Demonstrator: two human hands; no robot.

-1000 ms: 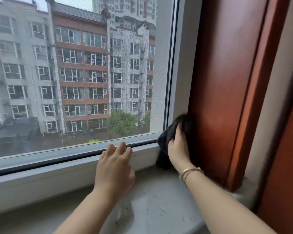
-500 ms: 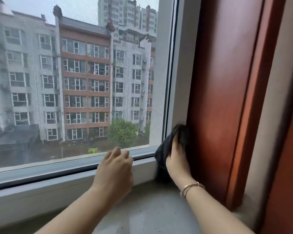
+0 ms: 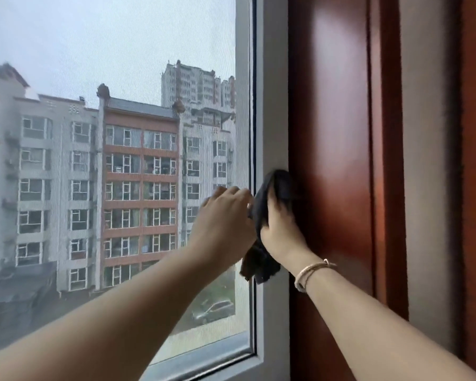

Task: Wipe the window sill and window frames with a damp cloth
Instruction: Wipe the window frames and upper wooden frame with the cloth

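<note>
The right hand (image 3: 282, 232) presses the dark cloth (image 3: 270, 193) against the white window frame (image 3: 274, 105) beside the wooden panel (image 3: 333, 133), likely to wipe it. At nine o'clock of it, the left hand (image 3: 226, 215) rests on the glass, fingers relaxed, probably steadying her.

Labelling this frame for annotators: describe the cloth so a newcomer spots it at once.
Start at the white window frame, the upright strip between the glass and the red-brown wood panel. Midway up it, the right hand presses the dark cloth against that strip, and a loose end hangs below the wrist. It is the only black, limp thing among pale frame, hands and glossy wood.
</note>
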